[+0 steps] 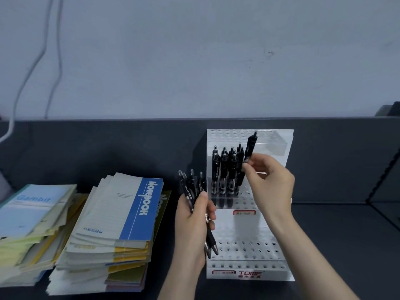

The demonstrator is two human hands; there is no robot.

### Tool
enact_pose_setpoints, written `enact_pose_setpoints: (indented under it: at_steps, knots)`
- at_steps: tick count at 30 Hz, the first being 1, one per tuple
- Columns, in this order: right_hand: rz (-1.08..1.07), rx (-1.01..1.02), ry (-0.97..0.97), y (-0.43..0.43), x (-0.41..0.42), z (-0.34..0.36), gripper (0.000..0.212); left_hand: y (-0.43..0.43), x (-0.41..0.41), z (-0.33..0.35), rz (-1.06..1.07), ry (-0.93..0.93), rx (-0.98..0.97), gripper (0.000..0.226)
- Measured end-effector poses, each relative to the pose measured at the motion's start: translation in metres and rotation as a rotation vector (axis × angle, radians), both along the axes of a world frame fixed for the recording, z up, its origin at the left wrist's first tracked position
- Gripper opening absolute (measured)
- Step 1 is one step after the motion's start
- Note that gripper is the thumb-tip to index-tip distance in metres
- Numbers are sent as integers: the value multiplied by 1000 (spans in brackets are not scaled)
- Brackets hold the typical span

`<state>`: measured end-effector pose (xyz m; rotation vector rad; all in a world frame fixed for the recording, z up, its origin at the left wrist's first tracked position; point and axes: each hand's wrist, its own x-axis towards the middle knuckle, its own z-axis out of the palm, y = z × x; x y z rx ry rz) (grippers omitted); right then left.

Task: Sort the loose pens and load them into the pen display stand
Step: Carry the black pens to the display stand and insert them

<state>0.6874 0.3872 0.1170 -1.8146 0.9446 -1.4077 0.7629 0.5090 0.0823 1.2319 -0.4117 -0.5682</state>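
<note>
Right hand (269, 182) pinches one black pen (250, 148) above the white display stand (249, 234) middle tier, while left hand (192, 226) grips a bundle of black pens (191, 187) beside it.

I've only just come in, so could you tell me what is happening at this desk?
A person is loading black pens into a white pen display stand. The left hand grips a bundle of pens, while the right hand pinches a single pen at the stand's upper tier, beside the group of pens already standing there. The lower tiers have no pens yet. Two stacks of notebooks sit to the left.
</note>
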Motion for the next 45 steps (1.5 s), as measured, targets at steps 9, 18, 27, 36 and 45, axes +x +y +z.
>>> enact_pose_setpoints:
  at_steps: [9, 18, 27, 36, 45]
  knots:
    - [-50, 28, 314, 9, -4, -12, 10, 1, 1, -2, -20, -29, 11, 10]
    - [-25, -21, 236, 12, -17, -15, 16, 5, -2, -2, -75, -129, 24, 8]
    - [284, 224, 40, 39, -22, -16, 12, 3, -14, 0, -208, -226, 8, 10]
    - [177, 193, -280, 28, -34, 16, 8, 2, -9, -4, -76, -112, 39, 11]
    - [2, -210, -78, 11, -27, 33, 7, 3, -5, -8, -18, -99, 60, 18]
